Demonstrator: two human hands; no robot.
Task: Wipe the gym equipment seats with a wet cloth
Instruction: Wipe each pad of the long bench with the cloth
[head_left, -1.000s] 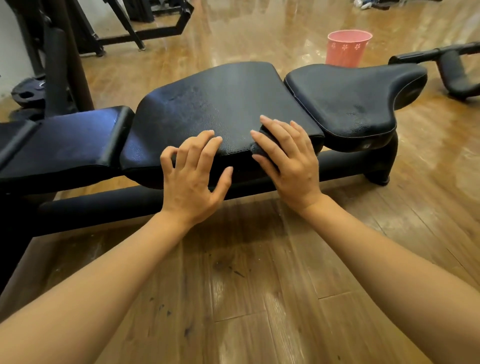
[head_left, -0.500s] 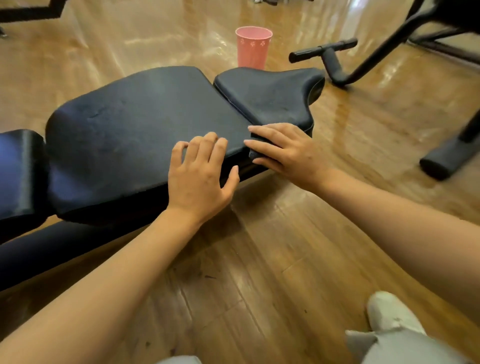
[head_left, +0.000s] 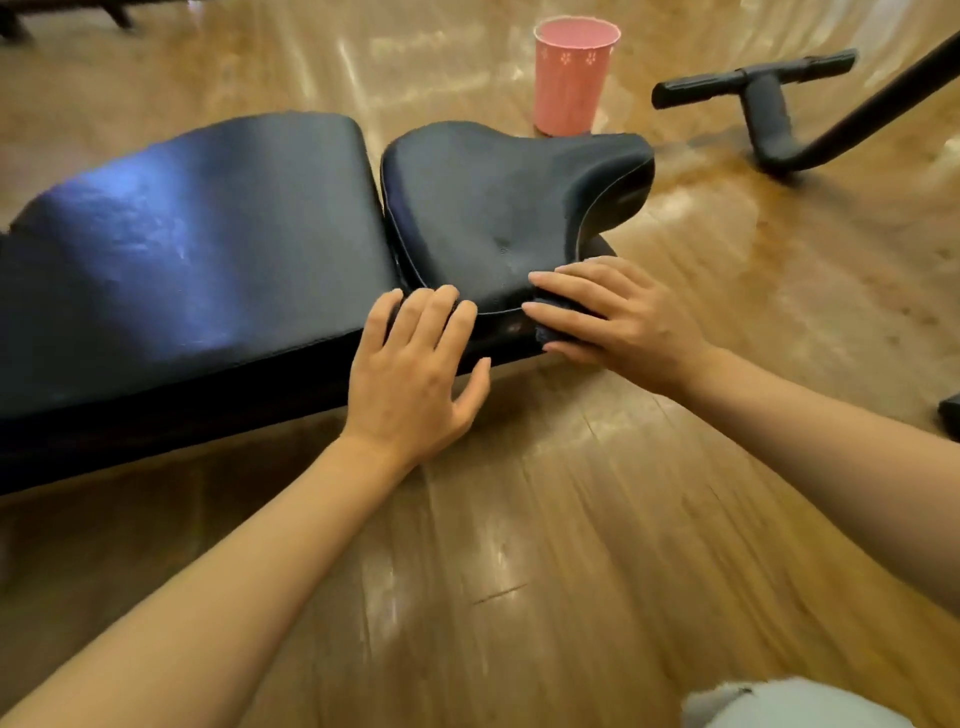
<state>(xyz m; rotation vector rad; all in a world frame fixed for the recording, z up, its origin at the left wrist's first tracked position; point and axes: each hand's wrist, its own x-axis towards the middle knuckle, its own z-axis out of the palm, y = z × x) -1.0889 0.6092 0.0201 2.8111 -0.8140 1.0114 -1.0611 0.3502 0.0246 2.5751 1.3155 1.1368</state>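
A black gym bench lies low over the wood floor, with a long back pad (head_left: 208, 249) on the left and a smaller contoured seat pad (head_left: 498, 208) on the right. My left hand (head_left: 415, 374) rests flat on the near edge where the two pads meet, fingers straight. My right hand (head_left: 618, 317) presses a dark cloth (head_left: 550, 327) against the near side edge of the seat pad. Only a small dark fold of the cloth shows under my fingers.
A pink bucket (head_left: 574, 78) stands on the floor behind the seat pad. A black handle and bar of another machine (head_left: 763, 98) sit at the right rear. A light shoe (head_left: 789, 706) shows at the bottom right. Wood floor (head_left: 571, 519) lies between me and the bench.
Both hands have slid to the right along the bench's near edge, from the back pad onto the seat pad. The view has shifted right as well.
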